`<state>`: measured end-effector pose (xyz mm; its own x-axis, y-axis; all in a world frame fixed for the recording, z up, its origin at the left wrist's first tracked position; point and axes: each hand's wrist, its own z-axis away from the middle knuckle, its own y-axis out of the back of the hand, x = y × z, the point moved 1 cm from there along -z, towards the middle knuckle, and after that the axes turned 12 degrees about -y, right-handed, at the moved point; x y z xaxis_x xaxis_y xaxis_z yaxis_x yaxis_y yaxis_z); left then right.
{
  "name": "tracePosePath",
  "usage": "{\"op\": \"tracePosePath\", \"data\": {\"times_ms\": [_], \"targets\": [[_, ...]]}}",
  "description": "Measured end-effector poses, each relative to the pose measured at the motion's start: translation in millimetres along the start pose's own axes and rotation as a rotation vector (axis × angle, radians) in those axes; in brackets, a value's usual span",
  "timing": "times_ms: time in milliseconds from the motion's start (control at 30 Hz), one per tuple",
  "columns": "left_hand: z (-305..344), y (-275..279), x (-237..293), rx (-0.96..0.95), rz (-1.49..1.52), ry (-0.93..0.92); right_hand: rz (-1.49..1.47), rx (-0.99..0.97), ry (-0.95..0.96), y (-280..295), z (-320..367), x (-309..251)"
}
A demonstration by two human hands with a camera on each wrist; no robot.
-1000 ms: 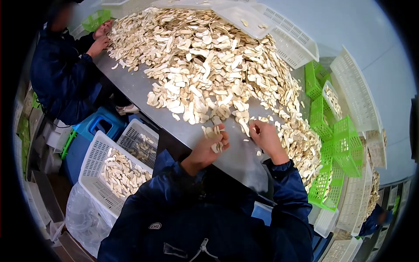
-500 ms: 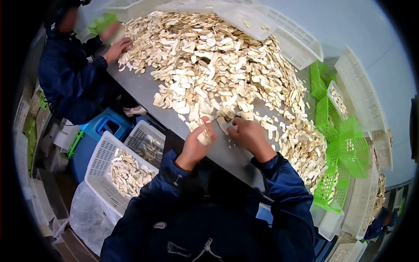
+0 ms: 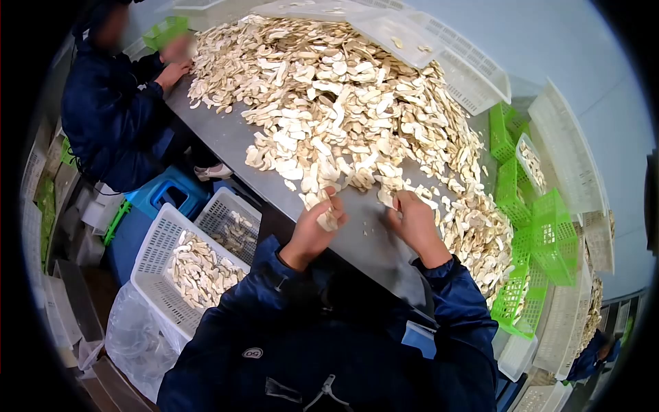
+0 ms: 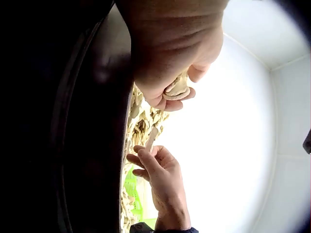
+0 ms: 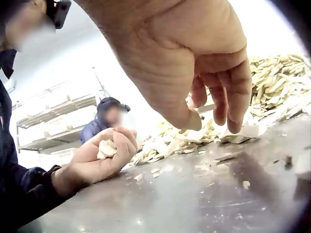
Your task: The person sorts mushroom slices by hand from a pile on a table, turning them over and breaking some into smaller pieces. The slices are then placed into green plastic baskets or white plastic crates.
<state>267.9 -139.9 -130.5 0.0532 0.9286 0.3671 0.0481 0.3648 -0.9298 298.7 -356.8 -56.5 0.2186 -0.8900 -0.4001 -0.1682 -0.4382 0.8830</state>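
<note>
My left hand (image 3: 312, 230) is palm up, fingers curled round several pale dried slices (image 3: 328, 221); the left wrist view shows a folded slice (image 4: 178, 88) in its grip. To its right, over the pile's near edge, my right hand (image 3: 420, 228) points its fingers down at the slices. A narrow pale slice (image 4: 152, 138) lies between its thumb and forefinger in the left wrist view. In the right wrist view, the right hand's (image 5: 180, 63) fingertips are close above slices on the metal table (image 5: 194, 194). A large slice pile (image 3: 371, 89) spreads beyond both hands.
Green baskets (image 3: 555, 237) and white crates stand along the right edge. At lower left, a white crate (image 3: 152, 264) holds slices, beside a blue stool (image 3: 168, 194). Another person (image 3: 110, 117) works at the table's far left. Small crumbs lie near my hands.
My right hand moved left toward the left hand, then back right to the pile's near edge. The long slice earlier between the hands is gone from there. My left hand keeps its slices.
</note>
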Motion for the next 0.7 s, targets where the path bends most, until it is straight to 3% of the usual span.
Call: {"op": "tracePosePath", "data": {"times_ms": [267,467,700], "targets": [[-1.2,3.1,-2.3,-0.018,-0.009,-0.016,-0.107,-0.06,0.008,18.3,10.3,3.4],[-1.9,-1.1,-2.3,-0.044,-0.006,-0.035,-0.518,-0.268,-0.4,33.3,13.4,1.1],[-1.9,-3.1,-3.0,-0.06,0.012,-0.038,-0.738,-0.337,-0.427,39.6,22.6,32.4]]}}
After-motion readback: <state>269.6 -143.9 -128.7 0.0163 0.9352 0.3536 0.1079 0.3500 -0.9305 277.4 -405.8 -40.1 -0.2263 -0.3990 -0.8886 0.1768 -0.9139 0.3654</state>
